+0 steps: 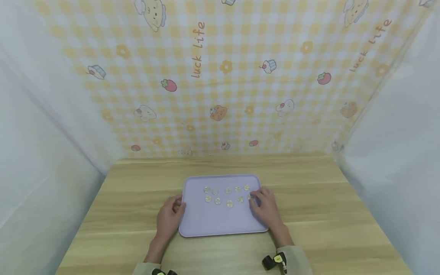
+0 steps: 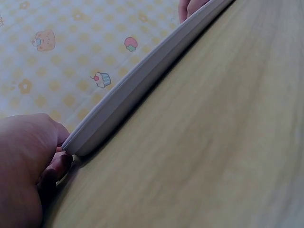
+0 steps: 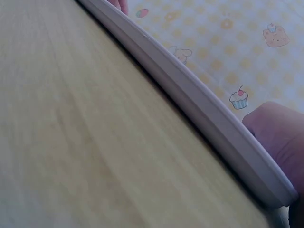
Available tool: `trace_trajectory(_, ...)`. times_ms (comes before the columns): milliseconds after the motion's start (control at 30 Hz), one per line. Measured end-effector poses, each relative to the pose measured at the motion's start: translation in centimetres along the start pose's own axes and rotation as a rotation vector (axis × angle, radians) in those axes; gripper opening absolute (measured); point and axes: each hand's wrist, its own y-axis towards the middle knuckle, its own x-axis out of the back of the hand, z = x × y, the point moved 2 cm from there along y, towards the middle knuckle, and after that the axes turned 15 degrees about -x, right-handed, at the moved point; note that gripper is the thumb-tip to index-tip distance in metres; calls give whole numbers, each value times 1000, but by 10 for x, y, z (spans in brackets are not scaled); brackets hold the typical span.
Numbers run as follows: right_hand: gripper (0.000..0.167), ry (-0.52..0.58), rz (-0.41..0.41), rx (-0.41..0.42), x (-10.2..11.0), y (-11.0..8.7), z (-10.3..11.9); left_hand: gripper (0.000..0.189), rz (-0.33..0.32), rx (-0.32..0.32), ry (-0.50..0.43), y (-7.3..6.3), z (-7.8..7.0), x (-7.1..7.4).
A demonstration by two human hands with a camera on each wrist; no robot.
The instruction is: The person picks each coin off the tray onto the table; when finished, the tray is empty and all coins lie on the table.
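Note:
A pale purple tray lies flat on the wooden table. On it, several small shiny round coins are laid out in two uneven rows. My left hand grips the tray's left edge, thumb at the rim; the left wrist view shows its fingers curled at the tray's corner. Over the right edge reaches my right hand, with thumb and index finger pinching the rightmost coin of the nearer row. In the right wrist view, the tray wall hides that hand's fingertips and the coins.
The wooden table extends around the tray. Behind it hangs a yellow checked cloth with cartoon prints. White curtains close off both sides. Each wrist wears a small black camera.

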Motion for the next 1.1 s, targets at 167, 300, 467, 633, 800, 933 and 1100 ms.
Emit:
trace_trajectory(167,19,-25,3,1,-2,0,-1,33,-17,-2,4,-1,-1,2)
trace_trajectory(300,19,-62,22,-41,-2,1,0,33,-17,-14,4,0,-1,1)
trace_trajectory(467,21,-97,87,-141,-1,4,5,32,-20,-18,6,1,-1,0)
trace_trajectory(633,26,-77,92,-223,-2,3,6,31,-28,-23,4,0,-2,-1)
trace_trajectory(800,25,-41,52,-149,-5,-2,4,32,-17,-9,1,-5,0,-2)
trace_trajectory(933,24,-45,40,-50,-7,-6,3,31,-13,8,10,-10,3,-1)
trace_trajectory(1100,27,-50,6,20,-6,-3,4,30,-35,-22,2,-5,3,-3)
